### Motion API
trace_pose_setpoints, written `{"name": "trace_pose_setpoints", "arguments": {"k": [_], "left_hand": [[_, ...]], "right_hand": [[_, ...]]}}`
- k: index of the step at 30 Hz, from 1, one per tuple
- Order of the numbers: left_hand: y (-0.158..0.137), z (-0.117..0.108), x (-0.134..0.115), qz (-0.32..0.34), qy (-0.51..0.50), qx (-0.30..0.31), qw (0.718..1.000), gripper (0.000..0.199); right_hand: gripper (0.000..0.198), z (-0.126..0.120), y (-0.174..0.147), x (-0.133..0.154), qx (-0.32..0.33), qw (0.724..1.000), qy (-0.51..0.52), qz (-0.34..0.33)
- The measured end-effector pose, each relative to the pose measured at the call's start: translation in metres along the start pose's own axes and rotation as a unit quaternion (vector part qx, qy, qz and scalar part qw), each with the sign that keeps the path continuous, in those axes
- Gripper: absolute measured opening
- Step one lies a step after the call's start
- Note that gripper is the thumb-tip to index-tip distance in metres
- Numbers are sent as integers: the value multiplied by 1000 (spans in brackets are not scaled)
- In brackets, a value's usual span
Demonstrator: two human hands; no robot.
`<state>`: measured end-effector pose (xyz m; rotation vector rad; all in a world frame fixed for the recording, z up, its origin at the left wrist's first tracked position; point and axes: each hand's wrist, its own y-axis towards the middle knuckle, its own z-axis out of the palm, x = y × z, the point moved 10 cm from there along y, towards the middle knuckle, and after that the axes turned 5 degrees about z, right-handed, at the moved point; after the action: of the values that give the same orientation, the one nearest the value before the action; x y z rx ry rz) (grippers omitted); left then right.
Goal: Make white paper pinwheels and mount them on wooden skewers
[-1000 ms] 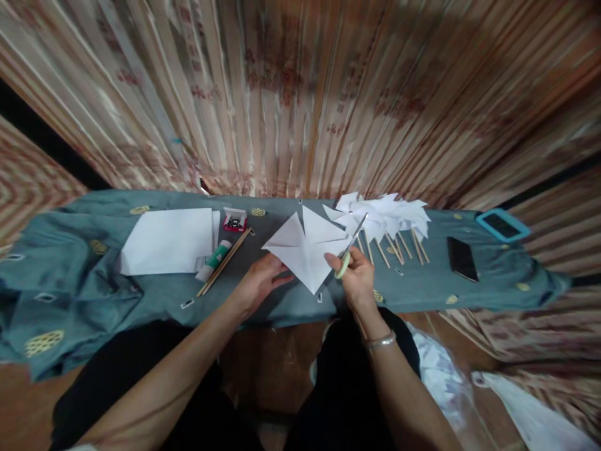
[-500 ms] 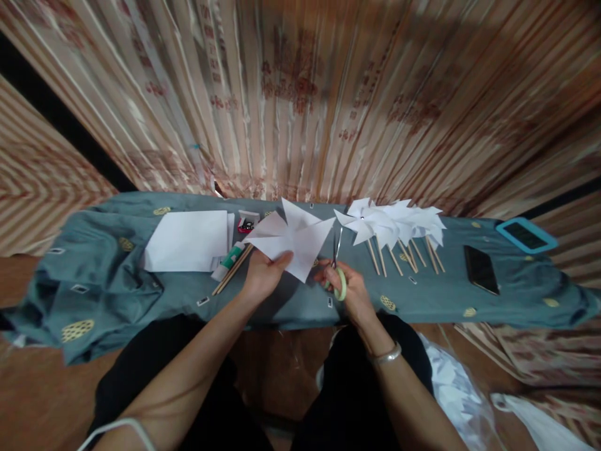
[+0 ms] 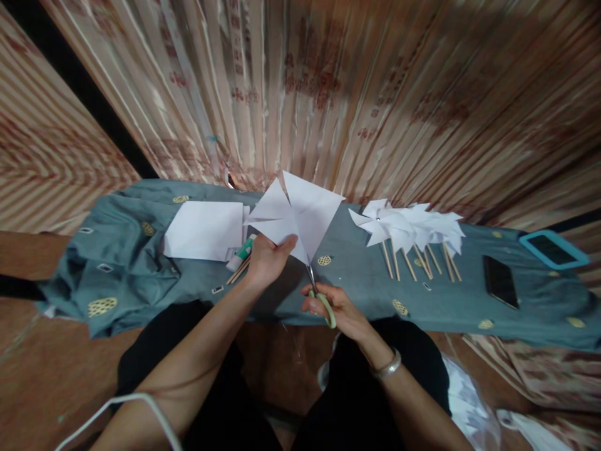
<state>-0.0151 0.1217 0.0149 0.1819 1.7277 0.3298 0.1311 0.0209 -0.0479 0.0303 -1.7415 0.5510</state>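
Note:
My left hand [image 3: 270, 260] pinches a white sheet of paper [image 3: 317, 210] near its middle, thumb on top. Slits run into the sheet from its corners, splitting it into flaps. My right hand [image 3: 340, 308] holds a pair of scissors [image 3: 323, 307] with pale green handles. The blades point up and away from me, and their tips meet the sheet's near corner. Just left of my left hand lie a green-and-white glue stick [image 3: 241, 252] and some thin wooden sticks [image 3: 239, 270], partly hidden by the hand.
A stack of white paper [image 3: 206, 230] lies at the left on the grey-green cloth [image 3: 366, 291]. Several paper pinwheels [image 3: 408, 227] on wooden sticks rest to the right. Beyond them are a black phone [image 3: 501, 282] and a blue-framed tablet [image 3: 554, 248]. A patterned curtain [image 3: 300, 94] hangs behind.
The paper has turned in my left hand. My right hand has brought the scissors down and left, from beside the sheet to its near corner. The view has shifted slightly.

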Motion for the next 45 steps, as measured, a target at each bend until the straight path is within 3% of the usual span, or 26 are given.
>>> {"name": "trace_pose_setpoints", "arguments": {"k": [7, 28, 45], "left_hand": [[-7, 8, 6, -30, 18, 18, 999, 18], [-9, 14, 3, -15, -2, 23, 1000, 12], [-8, 11, 2, -69, -38, 27, 997, 11]], "right_hand": [[55, -2, 3, -4, -3, 1000, 29, 12], [51, -5, 1, 0, -10, 998, 61, 9], [50, -6, 4, -7, -36, 994, 108, 9]]}}
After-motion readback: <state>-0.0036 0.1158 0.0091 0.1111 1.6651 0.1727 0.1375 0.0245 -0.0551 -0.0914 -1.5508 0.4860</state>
